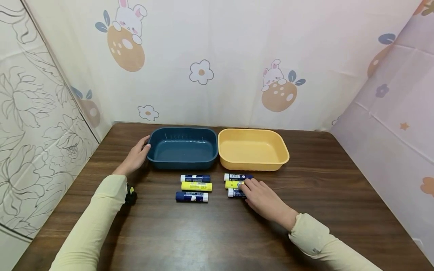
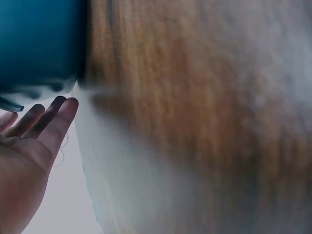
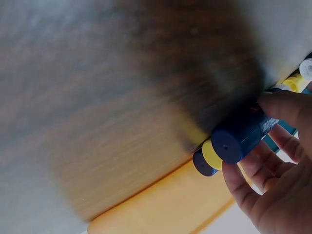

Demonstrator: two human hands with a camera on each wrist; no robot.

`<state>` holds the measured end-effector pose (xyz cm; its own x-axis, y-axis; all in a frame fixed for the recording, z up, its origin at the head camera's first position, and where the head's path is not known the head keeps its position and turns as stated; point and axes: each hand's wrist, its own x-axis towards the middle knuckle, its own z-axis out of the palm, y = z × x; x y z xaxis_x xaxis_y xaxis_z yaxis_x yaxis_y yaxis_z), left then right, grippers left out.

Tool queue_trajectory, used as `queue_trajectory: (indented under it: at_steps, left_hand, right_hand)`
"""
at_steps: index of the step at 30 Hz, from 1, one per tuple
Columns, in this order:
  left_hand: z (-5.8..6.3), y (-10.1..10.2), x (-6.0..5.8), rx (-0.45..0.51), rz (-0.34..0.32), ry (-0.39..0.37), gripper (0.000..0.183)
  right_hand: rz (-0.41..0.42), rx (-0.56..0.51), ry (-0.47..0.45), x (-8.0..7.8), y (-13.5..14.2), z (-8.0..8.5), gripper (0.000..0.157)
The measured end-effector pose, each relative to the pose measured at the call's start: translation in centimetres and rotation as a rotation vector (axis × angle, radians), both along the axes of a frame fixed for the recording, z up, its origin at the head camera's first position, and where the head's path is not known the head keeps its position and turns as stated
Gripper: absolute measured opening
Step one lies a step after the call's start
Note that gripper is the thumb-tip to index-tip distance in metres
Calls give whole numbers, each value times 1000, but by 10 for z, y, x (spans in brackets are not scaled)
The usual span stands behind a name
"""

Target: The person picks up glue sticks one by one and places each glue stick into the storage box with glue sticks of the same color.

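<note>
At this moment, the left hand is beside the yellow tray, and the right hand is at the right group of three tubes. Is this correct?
Wrong tray: the head view shows the left hand beside the dark blue tray; the right hand is indeed at those tubes.

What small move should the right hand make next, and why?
Probably lift the nearest navy tube slightly: the right hand appears to pinch it, and the yellow tube lies close alongside, so sliding instead might nudge that neighbour.
</note>
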<state>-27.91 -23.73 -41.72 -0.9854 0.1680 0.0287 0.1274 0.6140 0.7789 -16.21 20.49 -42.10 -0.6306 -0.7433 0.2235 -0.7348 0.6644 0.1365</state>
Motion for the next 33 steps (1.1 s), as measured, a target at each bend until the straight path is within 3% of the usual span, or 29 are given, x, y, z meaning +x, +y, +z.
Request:
queue_trajectory:
  at_steps: [6, 14, 27, 33]
  left_hand:
    - [4, -1, 0, 30, -11, -30, 54]
    - [4, -1, 0, 100, -20, -69, 54]
    - [0, -4, -2, 182, -16, -84, 53]
    - [1, -5, -2, 222, -13, -95, 52]
  right_hand:
    - [-8, 39, 35, -1, -2, 0, 21]
    - [-15, 57, 46, -2, -3, -1, 14]
    - [4, 48, 29, 1, -4, 7, 22]
    - [16, 37, 93, 2, -6, 15, 23]
